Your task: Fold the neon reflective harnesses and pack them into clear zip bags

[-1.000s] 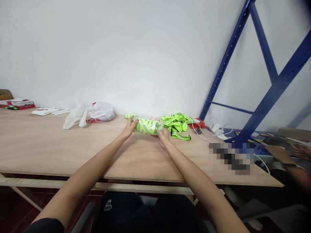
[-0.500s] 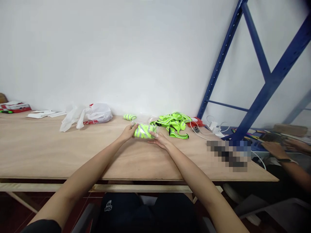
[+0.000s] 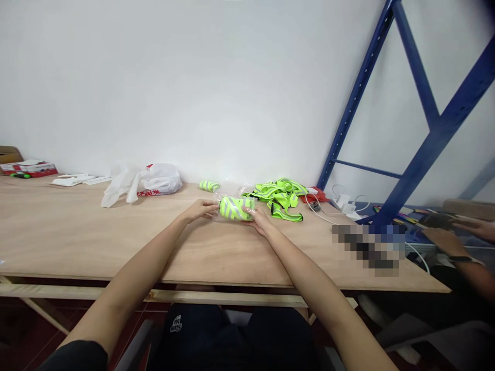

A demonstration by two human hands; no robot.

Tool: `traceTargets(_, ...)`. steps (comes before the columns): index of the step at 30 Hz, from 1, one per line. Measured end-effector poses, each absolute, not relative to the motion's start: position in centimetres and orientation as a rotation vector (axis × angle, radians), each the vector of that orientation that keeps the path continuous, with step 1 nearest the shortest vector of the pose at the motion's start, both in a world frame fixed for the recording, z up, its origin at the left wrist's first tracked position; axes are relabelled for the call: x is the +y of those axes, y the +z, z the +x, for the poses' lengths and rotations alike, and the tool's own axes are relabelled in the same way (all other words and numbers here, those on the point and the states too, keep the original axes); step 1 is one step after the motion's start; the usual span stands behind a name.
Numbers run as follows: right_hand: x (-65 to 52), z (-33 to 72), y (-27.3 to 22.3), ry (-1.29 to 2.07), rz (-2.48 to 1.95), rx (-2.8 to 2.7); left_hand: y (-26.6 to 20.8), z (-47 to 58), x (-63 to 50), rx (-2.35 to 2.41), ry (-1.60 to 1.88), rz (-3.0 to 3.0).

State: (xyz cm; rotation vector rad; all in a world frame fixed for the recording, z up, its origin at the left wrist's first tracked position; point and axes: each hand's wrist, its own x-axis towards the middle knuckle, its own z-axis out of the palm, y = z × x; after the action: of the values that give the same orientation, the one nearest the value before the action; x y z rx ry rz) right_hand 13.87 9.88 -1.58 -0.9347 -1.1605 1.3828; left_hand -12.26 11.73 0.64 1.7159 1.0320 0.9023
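A clear plastic bag with a rolled neon-yellow reflective strap [image 3: 232, 208] in it is held just over the table, between my hands. My left hand [image 3: 201, 209] pinches the bag's left end. At the right end, my right hand [image 3: 261, 220] is closed on the bag, thumb in front and the other fingers partly hidden behind. Beyond it to the right lies a loose heap of neon-yellow reflective straps [image 3: 280, 193] with black buckles. A second rolled strap [image 3: 209, 186] rests behind the bag, to the left. Some clear plastic [image 3: 245, 190] lies close to the heap.
The wooden table [image 3: 96, 237] runs along a white wall. A white plastic bag [image 3: 162, 180], white papers [image 3: 75, 179] and a red-and-white box [image 3: 29, 169] stand left. Right are a red bag [image 3: 317, 195], white cables and a blue metal frame [image 3: 410, 170]. Another person's hand [image 3: 441, 239] is at far right.
My left hand has shifted to the bag's outer left edge, so more of the rolled strap shows. My right hand still holds the right end. The view has turned slightly left.
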Motion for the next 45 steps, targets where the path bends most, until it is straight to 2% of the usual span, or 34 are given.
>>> traceTargets(8,11.3,14.6,-1.3,1.317,-0.930,-0.985,0.3,-13.7,13.7,1.169,1.103,1.723)
traceTargets(16,11.8,17.1,-1.0,1.264,-0.899,-0.743,0.8,-18.3,14.9,1.505,1.299,1.719)
traceTargets(19,11.7,17.0,-1.1,1.273,-0.890,-0.722,0.9,-18.5,14.5,1.552,1.207,1.735)
traceTargets(23,11.5,16.5,-1.2,1.300,-0.871,-0.729,0.7,-16.7,13.7,1.453,0.870,1.768)
traceTargets(26,11.5,16.2,-1.2,1.292,-0.856,-0.731,0.9,-15.7,13.3,1.390,0.755,1.778)
traceTargets(36,12.0,17.0,-1.3,1.105,-0.766,-0.593,1.3,-17.7,13.1,1.571,0.826,1.655)
traceTargets(45,11.2,17.2,-0.5,1.203,-0.707,-0.684,0.6,-17.6,14.1,1.876,1.095,1.807)
